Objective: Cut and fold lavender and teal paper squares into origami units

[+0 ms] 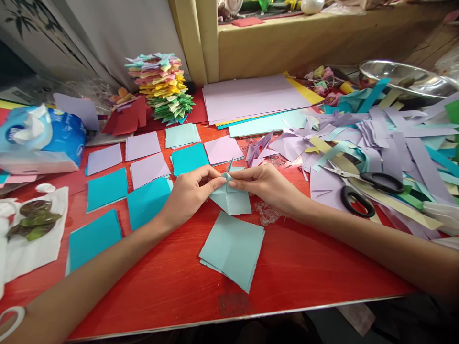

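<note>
Both hands meet near the middle of the red table, pinching one light-blue piece of folded paper (234,201). My left hand (191,191) has its thumb and forefinger closed on the paper's left side. From the right, my right hand (270,188) grips the same piece between thumb and fingertips. Creases run across the paper, and a narrow point sticks up between the hands. Just below lies a small stack of light-blue paper squares (233,248). The fingers hide part of the folds.
Stacks of teal squares (107,188) and lilac squares (147,169) lie left. Behind stands a tower of folded paper pieces (165,91) beside large lilac sheets (251,98). Scissors (358,184) rest among paper strips (387,129) at right. A tissue pack (46,136) sits far left.
</note>
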`<state>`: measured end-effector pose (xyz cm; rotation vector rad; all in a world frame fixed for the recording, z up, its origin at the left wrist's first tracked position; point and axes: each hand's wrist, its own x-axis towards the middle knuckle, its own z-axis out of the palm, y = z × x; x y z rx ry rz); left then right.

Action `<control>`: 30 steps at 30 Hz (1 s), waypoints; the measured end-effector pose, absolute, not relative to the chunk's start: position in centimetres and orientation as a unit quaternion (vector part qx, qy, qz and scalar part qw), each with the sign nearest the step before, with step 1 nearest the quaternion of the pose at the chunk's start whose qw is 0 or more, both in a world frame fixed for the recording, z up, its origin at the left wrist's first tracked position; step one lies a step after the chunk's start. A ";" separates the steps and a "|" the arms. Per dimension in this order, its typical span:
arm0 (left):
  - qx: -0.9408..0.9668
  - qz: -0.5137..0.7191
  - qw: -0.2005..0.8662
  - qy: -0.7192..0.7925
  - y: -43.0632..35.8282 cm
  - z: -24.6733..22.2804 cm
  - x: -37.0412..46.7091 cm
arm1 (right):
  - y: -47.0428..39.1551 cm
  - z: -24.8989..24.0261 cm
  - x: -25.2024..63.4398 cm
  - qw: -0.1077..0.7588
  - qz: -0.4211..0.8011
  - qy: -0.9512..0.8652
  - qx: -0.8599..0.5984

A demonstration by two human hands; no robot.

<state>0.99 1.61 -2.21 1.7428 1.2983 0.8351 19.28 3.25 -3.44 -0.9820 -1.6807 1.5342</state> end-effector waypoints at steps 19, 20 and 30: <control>0.686 0.359 0.404 0.488 1.7 -2.2 0.9 | 3.3 -2.9 19.3 0.267 0.594 -0.666 -0.364; 0.677 0.371 0.400 0.494 1.7 -2.2 0.9 | 3.3 -2.9 19.3 0.272 0.592 -0.662 -0.371; 0.572 0.482 0.413 0.520 2.3 -2.4 0.6 | 3.4 -3.5 18.9 0.440 0.664 -0.487 -0.359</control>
